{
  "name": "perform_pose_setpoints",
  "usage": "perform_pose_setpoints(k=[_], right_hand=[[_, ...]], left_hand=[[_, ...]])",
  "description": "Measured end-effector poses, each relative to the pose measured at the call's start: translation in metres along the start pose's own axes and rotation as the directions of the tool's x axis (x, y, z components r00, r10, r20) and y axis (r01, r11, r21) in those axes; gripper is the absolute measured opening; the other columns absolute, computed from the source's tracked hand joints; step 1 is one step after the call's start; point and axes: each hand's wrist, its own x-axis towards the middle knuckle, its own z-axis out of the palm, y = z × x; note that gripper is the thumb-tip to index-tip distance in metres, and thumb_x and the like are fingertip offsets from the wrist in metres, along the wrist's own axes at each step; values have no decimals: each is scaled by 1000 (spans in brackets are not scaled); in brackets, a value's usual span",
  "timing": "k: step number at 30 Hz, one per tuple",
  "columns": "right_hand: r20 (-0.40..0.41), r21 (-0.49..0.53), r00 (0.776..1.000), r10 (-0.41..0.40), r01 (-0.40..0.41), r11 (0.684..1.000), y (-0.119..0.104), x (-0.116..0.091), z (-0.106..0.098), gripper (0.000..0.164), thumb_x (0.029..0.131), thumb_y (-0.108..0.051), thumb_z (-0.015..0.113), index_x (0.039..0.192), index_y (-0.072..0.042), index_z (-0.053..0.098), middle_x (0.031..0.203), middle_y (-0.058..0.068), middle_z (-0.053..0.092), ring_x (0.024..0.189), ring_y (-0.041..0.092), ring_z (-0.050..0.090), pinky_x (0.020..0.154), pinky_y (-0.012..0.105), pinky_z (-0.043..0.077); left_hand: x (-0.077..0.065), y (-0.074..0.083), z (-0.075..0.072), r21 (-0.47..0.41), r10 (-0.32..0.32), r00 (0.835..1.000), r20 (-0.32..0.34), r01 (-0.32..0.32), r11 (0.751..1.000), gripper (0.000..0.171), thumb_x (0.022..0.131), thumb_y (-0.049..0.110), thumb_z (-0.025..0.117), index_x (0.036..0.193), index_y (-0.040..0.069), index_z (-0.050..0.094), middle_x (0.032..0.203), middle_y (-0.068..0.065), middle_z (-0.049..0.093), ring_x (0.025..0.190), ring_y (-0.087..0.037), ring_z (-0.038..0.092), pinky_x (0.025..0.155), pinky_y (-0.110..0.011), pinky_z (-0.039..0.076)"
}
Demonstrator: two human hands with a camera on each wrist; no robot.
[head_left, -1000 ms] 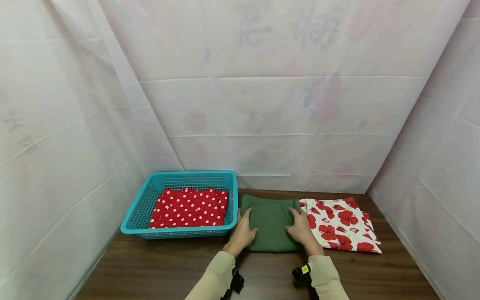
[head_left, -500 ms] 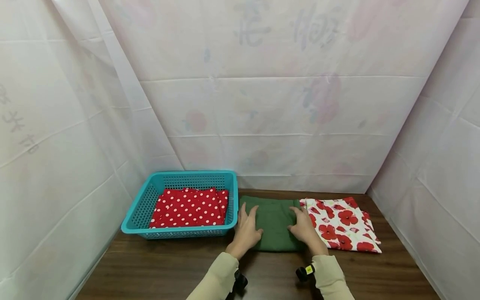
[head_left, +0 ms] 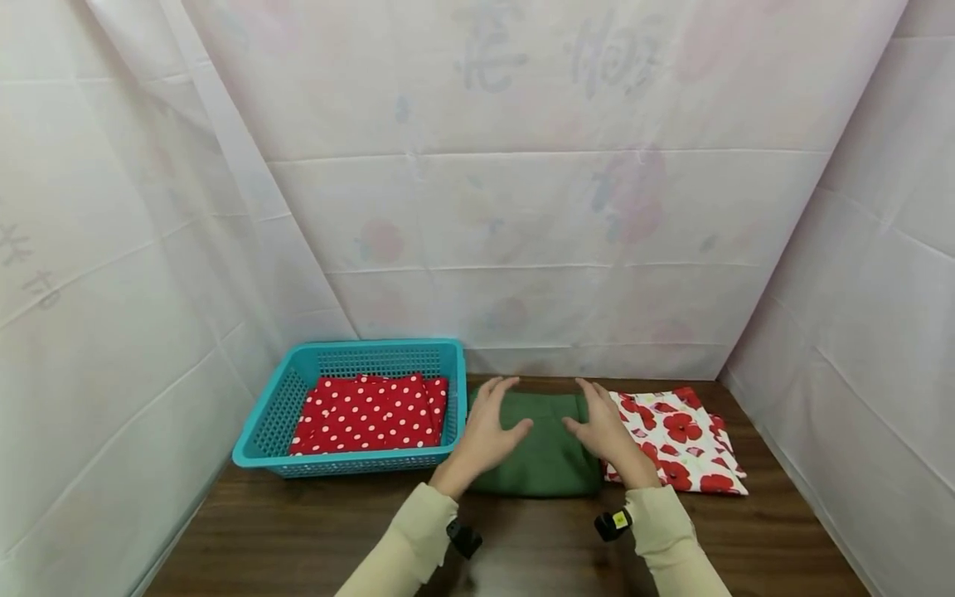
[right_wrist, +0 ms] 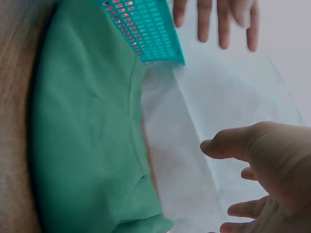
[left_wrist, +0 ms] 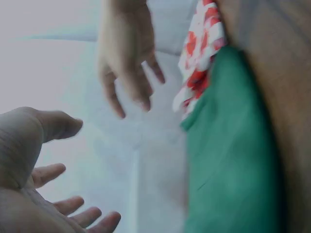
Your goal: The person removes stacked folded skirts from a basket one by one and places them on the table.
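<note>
A folded green cloth (head_left: 548, 456) lies on the brown table between a basket and a patterned cloth. Above its left part hovers my left hand (head_left: 487, 435), fingers spread and holding nothing. My right hand (head_left: 606, 427) is over the cloth's right edge, likewise with fingers apart. Both wrist views show air between the hands and the green cloth (left_wrist: 228, 155). To the right lies a folded white cloth with red flowers (head_left: 682, 439), partly covered by my right hand and forearm.
At the left stands a turquoise plastic basket (head_left: 261, 460) with a folded red polka-dot cloth (head_left: 373, 414) inside. White curtain sheets (head_left: 522, 207) hang behind and on both sides. The brown tabletop (head_left: 298, 539) stretches in front.
Both hands have come up off the green cloth, and their fingers have spread apart. The cloth stays on the table. The head view has shifted slightly.
</note>
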Motion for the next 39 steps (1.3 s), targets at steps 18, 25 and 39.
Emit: perform_pose_setpoints(k=[18,25,39], right_hand=[[-15,-21,990,-143,142,990,-78,29,16,87,95,-32,76,161,-4,26,162,28,29,147,49,34,111,66,39],[19,11,982,-187,187,982,-107,39,34,89,94,-36,76,162,-8,27,165,24,26,151,45,27,115,65,36],[171,73,956,-238,229,971,-170,47,73,95,91,-42,75,164,-12,22,166,20,23,154,41,18,113,64,41]], left_hand=[[8,-17,-107,229,-33,996,-88,52,972,81,90,31,78,158,14,37,161,-18,33,146,-39,34,111,-68,40],[-2,-40,-138,308,-72,992,-105,101,946,88,86,31,81,159,13,34,162,-19,31,146,-42,32,110,-74,35],[-38,-105,-188,430,-199,969,-146,243,870,92,87,33,79,160,8,29,160,-29,28,143,-51,30,106,-82,28]])
